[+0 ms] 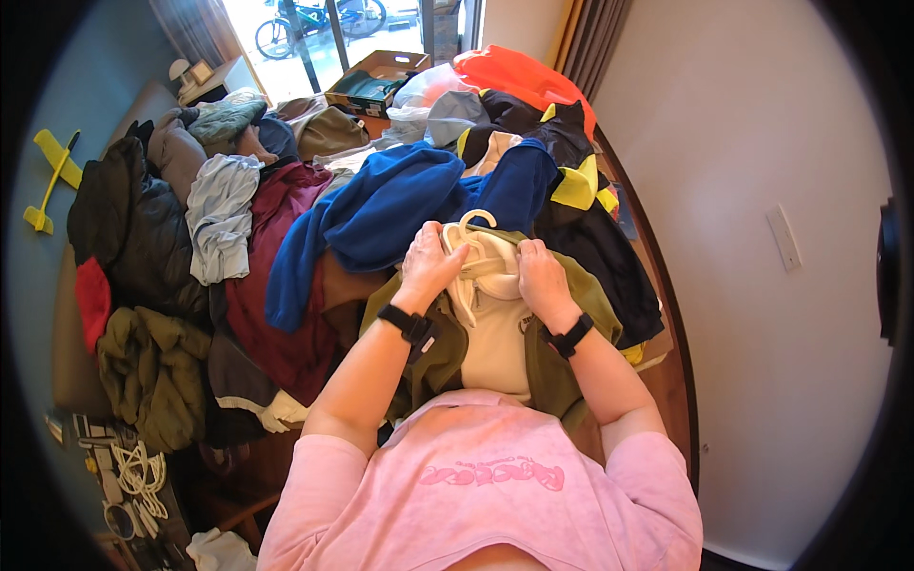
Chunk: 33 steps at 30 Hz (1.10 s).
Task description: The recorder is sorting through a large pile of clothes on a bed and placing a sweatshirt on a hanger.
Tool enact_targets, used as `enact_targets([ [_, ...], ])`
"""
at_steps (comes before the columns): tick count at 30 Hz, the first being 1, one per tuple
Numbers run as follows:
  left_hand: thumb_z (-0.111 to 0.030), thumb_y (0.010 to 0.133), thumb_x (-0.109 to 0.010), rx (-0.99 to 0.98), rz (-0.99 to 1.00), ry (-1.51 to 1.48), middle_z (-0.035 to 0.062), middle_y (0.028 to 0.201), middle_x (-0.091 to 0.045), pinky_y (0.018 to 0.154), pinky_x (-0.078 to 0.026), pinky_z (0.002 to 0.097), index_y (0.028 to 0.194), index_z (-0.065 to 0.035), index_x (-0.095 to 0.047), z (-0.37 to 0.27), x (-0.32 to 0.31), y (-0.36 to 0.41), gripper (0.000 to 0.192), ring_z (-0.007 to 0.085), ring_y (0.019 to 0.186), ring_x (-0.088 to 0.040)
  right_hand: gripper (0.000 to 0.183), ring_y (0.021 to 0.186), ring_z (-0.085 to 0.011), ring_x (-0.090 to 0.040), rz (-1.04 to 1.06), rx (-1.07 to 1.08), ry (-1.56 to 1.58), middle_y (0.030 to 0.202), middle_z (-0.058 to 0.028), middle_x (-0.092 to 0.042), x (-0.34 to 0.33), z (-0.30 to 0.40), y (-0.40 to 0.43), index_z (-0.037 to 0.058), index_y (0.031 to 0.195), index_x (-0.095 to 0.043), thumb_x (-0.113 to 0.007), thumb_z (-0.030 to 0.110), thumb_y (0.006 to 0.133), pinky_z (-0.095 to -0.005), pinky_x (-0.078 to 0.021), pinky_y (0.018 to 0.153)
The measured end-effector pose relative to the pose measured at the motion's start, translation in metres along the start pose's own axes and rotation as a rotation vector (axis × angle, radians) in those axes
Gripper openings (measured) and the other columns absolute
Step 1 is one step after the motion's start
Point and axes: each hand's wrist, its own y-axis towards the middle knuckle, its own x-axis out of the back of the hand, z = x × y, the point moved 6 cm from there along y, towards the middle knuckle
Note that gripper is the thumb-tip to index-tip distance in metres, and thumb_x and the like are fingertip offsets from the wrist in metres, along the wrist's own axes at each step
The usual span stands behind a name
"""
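Observation:
A cream hooded top (495,350) lies front up before me, inside an open olive-green jacket (580,277). Above its bunched hood (500,275) sticks out the curved hook of a cream clothes hanger (477,215). My left hand (433,260) grips the left side of the hood, thumb over the cloth near the hook. The hood's right edge, beside the jacket collar, is between the fingers of my right hand (544,277). Part of the hanger is hidden under the fabric. Both wrists wear black bands.
Piled clothes surround the hoodie: a blue fleece garment (400,203), a maroon garment (282,285), black trousers (607,264) and a dark puffer jacket (153,228). A cardboard box (382,68) stands by the window. The white wall (757,143) rises right; coiled white cables (139,475) lie lower left.

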Motion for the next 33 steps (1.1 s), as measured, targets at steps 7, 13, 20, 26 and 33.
enact_targets([
  [7,-0.013,0.072,-0.053,0.188,0.244,-0.044,0.0158,0.082,-0.062,0.071,-0.045,0.0323,0.087,-0.0030,-0.062,0.029,-0.011,0.010,0.020,0.0262,0.079,-0.060,0.013,0.080,-0.0344,-0.057,0.317,-0.203,-0.069,0.083,-0.0167,-0.057,-0.024,-0.019,0.012,-0.0002,0.084,-0.053,-0.049,0.010,0.078,-0.0402,-0.0477,0.070],
  [13,-0.007,0.075,-0.052,0.378,0.357,-0.585,0.0018,0.075,-0.055,0.063,-0.041,0.0239,0.087,0.0006,-0.057,0.063,-0.024,-0.008,0.015,0.0102,0.069,-0.050,0.026,0.100,-0.0297,-0.049,0.237,-0.227,-0.024,0.106,-0.0146,-0.050,-0.036,-0.010,0.009,0.0029,0.104,-0.050,-0.048,0.015,0.081,-0.0404,-0.0448,0.078],
  [20,-0.020,0.076,-0.058,0.175,0.332,-0.116,0.0092,0.079,-0.059,0.068,-0.044,0.0293,0.087,-0.0008,-0.060,0.042,-0.022,0.003,0.023,0.0191,0.073,-0.056,0.023,0.089,-0.0319,-0.058,0.472,-0.249,-0.118,0.097,-0.0141,-0.059,-0.052,-0.023,0.034,0.0045,0.098,-0.055,-0.044,0.014,0.080,-0.0398,-0.0472,0.074],
  [26,-0.022,0.074,-0.058,0.092,0.322,0.045,0.0148,0.089,-0.060,0.076,-0.045,0.0360,0.087,-0.0015,-0.061,0.035,-0.020,0.011,0.025,0.0304,0.083,-0.057,0.037,0.090,-0.0304,-0.059,0.882,-0.314,0.032,0.097,-0.0159,-0.062,-0.055,-0.029,0.049,0.0012,0.093,-0.064,-0.054,0.030,0.072,-0.0338,-0.0469,0.072],
  [33,-0.012,0.084,-0.050,0.121,0.257,-0.399,0.0049,0.077,-0.053,0.071,-0.043,0.0267,0.089,-0.0012,-0.053,0.039,-0.017,0.004,0.012,0.0134,0.076,-0.051,0.029,0.068,-0.0142,-0.052,0.621,-0.234,0.815,0.074,-0.0056,-0.057,-0.028,-0.014,0.050,-0.0004,0.084,-0.058,-0.065,0.017,0.063,-0.0278,-0.0418,0.061],
])
